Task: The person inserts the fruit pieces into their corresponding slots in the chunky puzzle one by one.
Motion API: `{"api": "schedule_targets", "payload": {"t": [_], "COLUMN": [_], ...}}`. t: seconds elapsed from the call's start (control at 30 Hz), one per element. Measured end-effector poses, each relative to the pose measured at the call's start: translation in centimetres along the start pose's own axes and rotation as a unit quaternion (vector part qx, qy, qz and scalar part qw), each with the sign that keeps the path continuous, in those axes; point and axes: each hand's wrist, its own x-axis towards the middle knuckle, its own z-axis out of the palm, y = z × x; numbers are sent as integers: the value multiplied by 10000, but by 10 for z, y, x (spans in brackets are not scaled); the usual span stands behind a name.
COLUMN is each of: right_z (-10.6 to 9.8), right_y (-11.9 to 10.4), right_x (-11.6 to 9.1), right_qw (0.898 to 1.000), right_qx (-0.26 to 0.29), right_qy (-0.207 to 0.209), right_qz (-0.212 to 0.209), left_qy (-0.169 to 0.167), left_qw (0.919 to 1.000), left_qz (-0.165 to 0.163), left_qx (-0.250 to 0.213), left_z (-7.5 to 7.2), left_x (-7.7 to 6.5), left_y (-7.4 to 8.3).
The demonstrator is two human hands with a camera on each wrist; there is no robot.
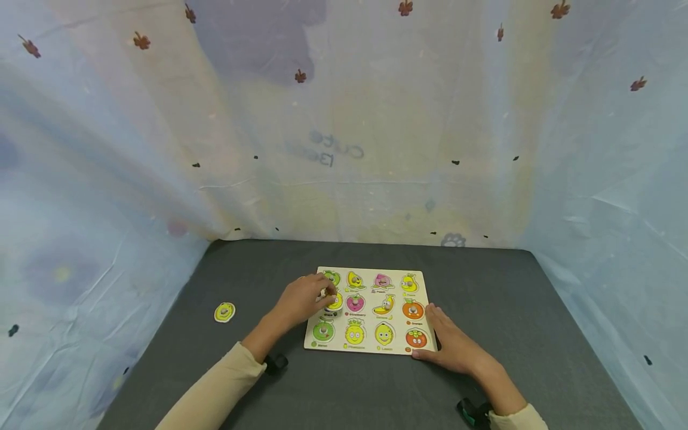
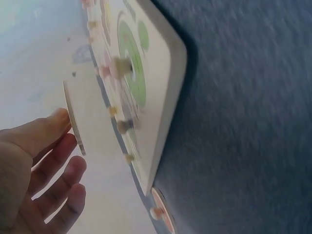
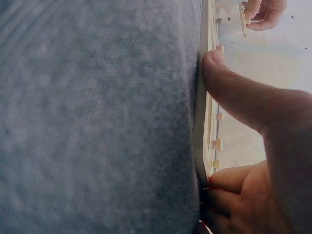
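A wooden fruit puzzle board [image 1: 371, 352], with knobbed pieces in rows, lies on the dark table. Over its left part, my left hand [image 1: 302, 300] pinches a round yellow puzzle piece [image 1: 335, 302] by its knob. The left wrist view shows this piece [image 2: 73, 119] edge-on, raised above the board, with the thumb against it. At the board's near right corner, my right hand [image 1: 457, 344] rests with its fingers along the right edge and its thumb at the front edge. In the right wrist view, the thumb [image 3: 234, 80] touches the board's rim [image 3: 199, 131].
Another round yellow puzzle piece [image 1: 224, 312] lies on the table left of the board. The grey tabletop [image 1: 333, 394] stretches around the board. A pale printed curtain [image 1: 344, 197] hangs behind and along both sides of the table.
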Motion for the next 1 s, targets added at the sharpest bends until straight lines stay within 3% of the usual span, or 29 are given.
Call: {"api": "schedule_targets", "payload": {"t": [0.33, 0.63, 1.0], "right_z": [0, 1, 1], "right_y": [0, 2, 2], "right_x": [0, 1, 1], "right_qw": [10000, 10000, 10000], "right_qx": [21, -36, 17], "right_qy": [-17, 29, -8], "right_qz": [59, -28, 46], "left_qy": [-169, -344, -516], "left_qw": [9994, 9977, 9953], "left_qz": [275, 569, 813], "left_qx": [89, -103, 67], "left_z": [8, 13, 21], "left_x": [0, -1, -3], "left_y": [11, 21, 33]}}
